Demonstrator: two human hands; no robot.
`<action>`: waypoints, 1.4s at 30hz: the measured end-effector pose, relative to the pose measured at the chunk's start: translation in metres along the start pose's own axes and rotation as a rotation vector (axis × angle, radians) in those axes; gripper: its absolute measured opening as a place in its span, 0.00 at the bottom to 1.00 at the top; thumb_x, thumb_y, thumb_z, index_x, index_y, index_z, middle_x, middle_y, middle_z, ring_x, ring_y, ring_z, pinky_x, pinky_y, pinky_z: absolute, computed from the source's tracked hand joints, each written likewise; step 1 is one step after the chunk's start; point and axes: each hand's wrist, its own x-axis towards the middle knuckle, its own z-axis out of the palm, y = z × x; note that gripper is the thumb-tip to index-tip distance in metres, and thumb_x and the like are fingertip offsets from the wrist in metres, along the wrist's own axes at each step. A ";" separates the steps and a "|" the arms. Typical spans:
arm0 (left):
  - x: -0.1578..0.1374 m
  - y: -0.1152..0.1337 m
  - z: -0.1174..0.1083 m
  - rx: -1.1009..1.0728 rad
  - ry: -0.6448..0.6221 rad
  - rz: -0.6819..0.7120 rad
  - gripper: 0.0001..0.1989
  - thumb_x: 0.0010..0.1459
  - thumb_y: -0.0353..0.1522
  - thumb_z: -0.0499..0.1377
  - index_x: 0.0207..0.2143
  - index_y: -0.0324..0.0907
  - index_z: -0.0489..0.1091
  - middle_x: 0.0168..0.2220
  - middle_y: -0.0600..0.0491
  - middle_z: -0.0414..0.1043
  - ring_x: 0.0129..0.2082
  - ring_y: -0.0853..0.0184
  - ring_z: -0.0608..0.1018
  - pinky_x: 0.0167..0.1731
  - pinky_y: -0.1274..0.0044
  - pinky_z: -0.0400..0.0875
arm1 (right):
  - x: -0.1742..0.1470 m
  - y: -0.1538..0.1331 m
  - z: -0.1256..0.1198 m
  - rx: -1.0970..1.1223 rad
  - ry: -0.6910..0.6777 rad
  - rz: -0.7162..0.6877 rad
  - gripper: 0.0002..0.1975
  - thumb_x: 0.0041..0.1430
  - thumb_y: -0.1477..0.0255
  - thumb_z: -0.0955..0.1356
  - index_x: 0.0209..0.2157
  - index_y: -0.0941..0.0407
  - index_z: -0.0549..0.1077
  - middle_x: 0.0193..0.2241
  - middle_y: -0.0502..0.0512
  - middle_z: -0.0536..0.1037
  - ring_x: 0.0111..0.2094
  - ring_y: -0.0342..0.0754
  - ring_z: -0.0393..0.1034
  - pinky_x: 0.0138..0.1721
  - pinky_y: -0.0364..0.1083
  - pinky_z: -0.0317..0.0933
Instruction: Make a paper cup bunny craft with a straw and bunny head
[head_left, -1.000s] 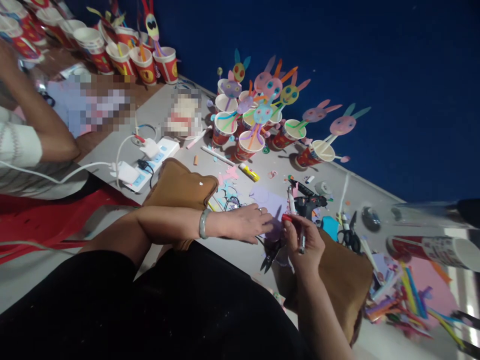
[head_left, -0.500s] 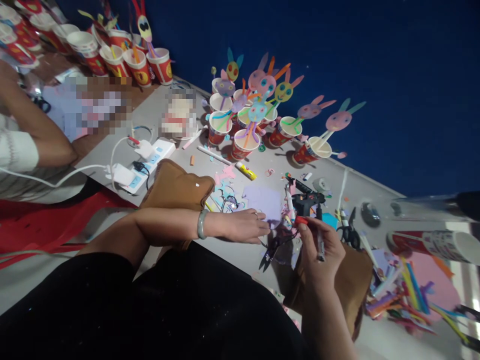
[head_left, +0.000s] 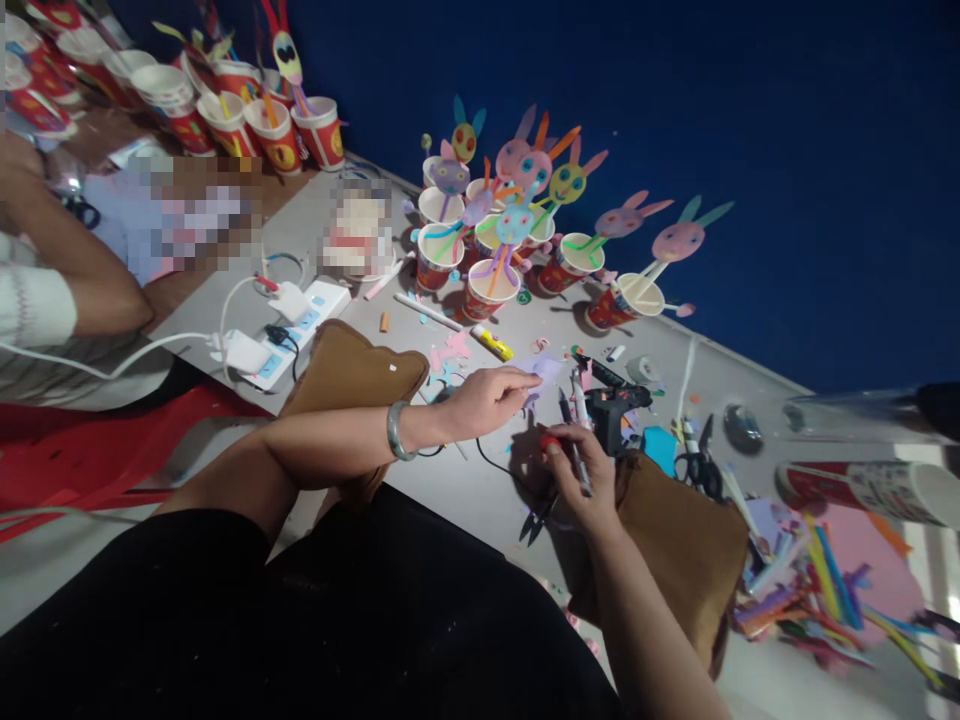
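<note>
My left hand, with a bracelet on its wrist, has its fingers pressed together at the near edge of a purple sheet of paper and appears to pinch it. My right hand is closed around a small red piece, held at the thumb and fingertips, and a slim pen between the fingers. Just below the right hand lie black-handled scissors, partly hidden. A black glue gun rests beyond it, beside a white marker.
Red paper cups with bunny-faced figures stand along the blue wall. A yellow glue stick lies before them. Brown cushions flank my arms. At left are a power strip and another person's arm. Coloured strips are piled right.
My left hand has risen from the tabletop and its fingers have come together at the purple paper, which has shifted away. My right hand has moved left and nearer me with the red piece and pen.
</note>
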 end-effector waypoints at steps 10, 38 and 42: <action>0.002 -0.001 -0.001 -0.026 0.037 -0.004 0.16 0.62 0.24 0.52 0.48 0.34 0.75 0.51 0.43 0.77 0.52 0.66 0.78 0.54 0.73 0.73 | -0.002 0.002 0.026 0.086 0.097 0.115 0.07 0.63 0.65 0.65 0.40 0.53 0.71 0.30 0.51 0.75 0.31 0.47 0.71 0.38 0.49 0.66; -0.002 0.015 -0.027 0.381 0.476 0.811 0.05 0.56 0.27 0.54 0.28 0.44 0.66 0.27 0.57 0.71 0.32 0.70 0.73 0.43 0.69 0.66 | 0.047 -0.011 0.038 0.447 0.520 0.287 0.08 0.54 0.66 0.66 0.35 0.53 0.65 0.25 0.45 0.70 0.24 0.42 0.69 0.31 0.45 0.65; -0.007 0.010 -0.022 0.589 0.396 1.037 0.05 0.58 0.28 0.55 0.29 0.44 0.67 0.29 0.56 0.73 0.36 0.68 0.73 0.47 0.69 0.63 | 0.064 -0.011 0.047 0.329 0.464 0.298 0.08 0.51 0.66 0.67 0.32 0.55 0.68 0.25 0.46 0.70 0.25 0.41 0.67 0.31 0.44 0.63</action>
